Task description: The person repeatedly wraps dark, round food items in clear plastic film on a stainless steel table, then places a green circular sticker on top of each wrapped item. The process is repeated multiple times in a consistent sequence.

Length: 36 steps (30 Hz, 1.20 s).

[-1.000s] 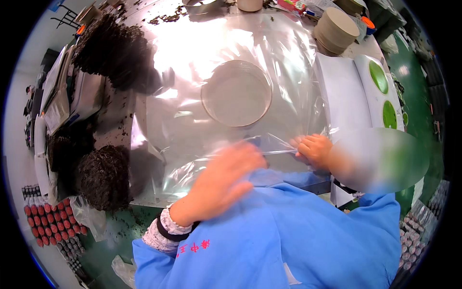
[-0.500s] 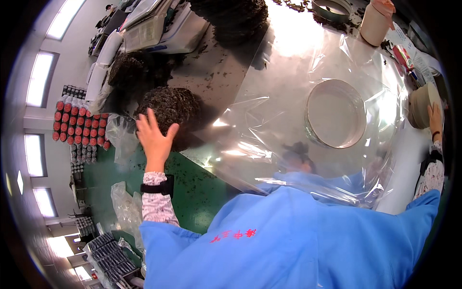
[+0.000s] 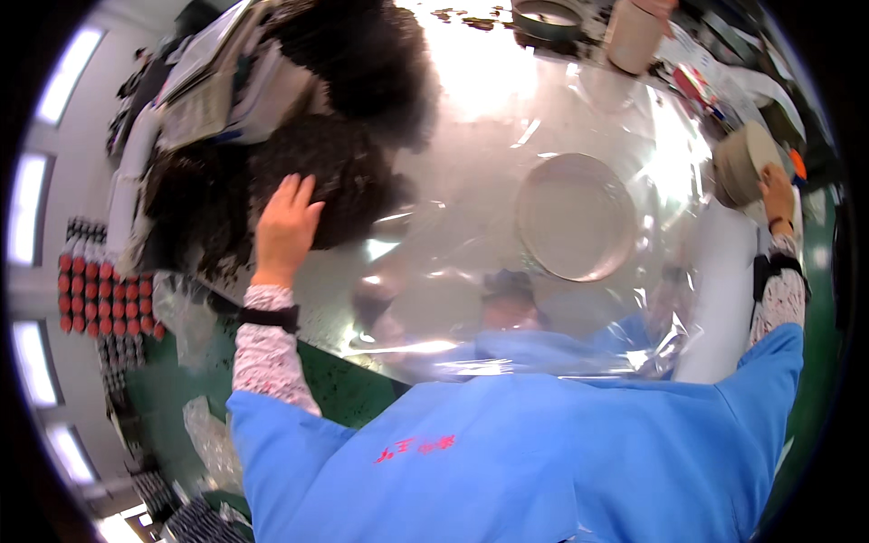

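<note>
My left hand (image 3: 286, 226) lies open against a dark, crumbly mass (image 3: 330, 158), its fingers extended and touching the surface. On the right, my right hand (image 3: 776, 197) has its fingers bent onto a beige stacked cylinder (image 3: 739, 160). Between them, a glossy transparent plastic sheet (image 3: 453, 235) covers the worktop, with a round shallow ring (image 3: 587, 274) showing at its middle. A white roll or folded material (image 3: 715, 299) lies along the sheet's right side, beside my right forearm.
Another dark heap (image 3: 353, 59) and a stack of folders and bins (image 3: 213, 100) crowd the back left. A metal ring (image 3: 548, 27), beige jar (image 3: 632, 41) and papers sit at the back. Red-topped bundles (image 3: 100, 294) and loose plastic bags (image 3: 208, 439) lie beyond the left edge.
Both hands left the sheet's front edge; my left hand reached the dark mass, my right the beige cylinder. The view swung leftward, then slightly back.
</note>
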Motion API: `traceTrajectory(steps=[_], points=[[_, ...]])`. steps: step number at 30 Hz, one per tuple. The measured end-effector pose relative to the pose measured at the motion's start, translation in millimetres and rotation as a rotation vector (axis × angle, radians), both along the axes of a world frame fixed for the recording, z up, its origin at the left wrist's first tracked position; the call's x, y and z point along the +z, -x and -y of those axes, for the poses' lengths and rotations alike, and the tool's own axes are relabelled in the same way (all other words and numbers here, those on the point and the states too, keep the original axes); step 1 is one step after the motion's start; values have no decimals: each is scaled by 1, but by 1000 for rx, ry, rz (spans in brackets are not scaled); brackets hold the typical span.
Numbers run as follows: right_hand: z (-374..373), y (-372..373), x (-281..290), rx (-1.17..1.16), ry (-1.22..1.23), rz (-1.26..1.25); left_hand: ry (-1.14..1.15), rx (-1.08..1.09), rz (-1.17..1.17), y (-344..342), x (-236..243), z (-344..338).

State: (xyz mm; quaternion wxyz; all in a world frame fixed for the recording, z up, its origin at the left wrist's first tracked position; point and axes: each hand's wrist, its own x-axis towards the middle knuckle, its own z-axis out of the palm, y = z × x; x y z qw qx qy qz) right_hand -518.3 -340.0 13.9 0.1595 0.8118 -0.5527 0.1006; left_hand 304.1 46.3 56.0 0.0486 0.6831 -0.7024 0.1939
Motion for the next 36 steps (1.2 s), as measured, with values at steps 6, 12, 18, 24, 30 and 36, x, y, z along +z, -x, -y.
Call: traceTrajectory(steps=[6, 12, 18, 24, 30, 36], points=[[-128, -223, 63, 278, 437, -218, -82, 126, -64, 24, 14, 1], [-181, -307, 60, 462, 436, 220, -118, 119, -54, 30, 20, 14], [-93, -195, 107, 152, 701, -21, -151, 170, -115, 30, 26, -1], [-56, -91, 55, -113, 118, -206, 49, 156, -200, 9, 20, 3], [-164, -242, 70, 462, 469, 130, 483, 48, -147, 70, 84, 10], [-253, -342, 13, 866, 22, 296, 323, -396, -286, 171, 66, 57]])
